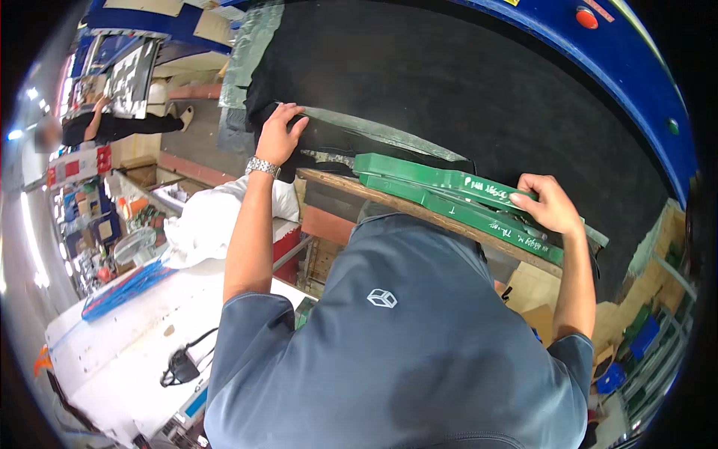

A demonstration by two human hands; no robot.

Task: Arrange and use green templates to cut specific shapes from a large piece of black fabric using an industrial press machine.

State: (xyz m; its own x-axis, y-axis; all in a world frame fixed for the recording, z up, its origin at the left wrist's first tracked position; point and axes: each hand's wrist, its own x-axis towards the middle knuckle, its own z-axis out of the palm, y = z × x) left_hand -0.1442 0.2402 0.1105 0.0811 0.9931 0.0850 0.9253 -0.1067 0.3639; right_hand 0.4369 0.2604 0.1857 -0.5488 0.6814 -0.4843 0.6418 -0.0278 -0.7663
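My right hand point(550, 203) is closed around the right end of a long green metal piece point(434, 173), with the thumb on its top face. White handwriting runs along that piece. A second long green metal piece point(479, 217) lies just below and nearer to me, on the wooden edge point(366, 196) of the work surface. My left hand point(281, 135), with a metal watch point(263, 165) on the wrist, has its fingers apart. It rests on the near left edge of a black sheet point(449, 75), left of the green pieces. A pale strip point(381, 133) lies along the sheet's near side.
A blue machine frame point(636, 75) with a red button point(587, 18) curves round the far right. To my left are a white table point(120, 337) with a blue bundle point(126, 290) and a white cloth heap point(206, 224). A person point(112, 127) in black stands far left.
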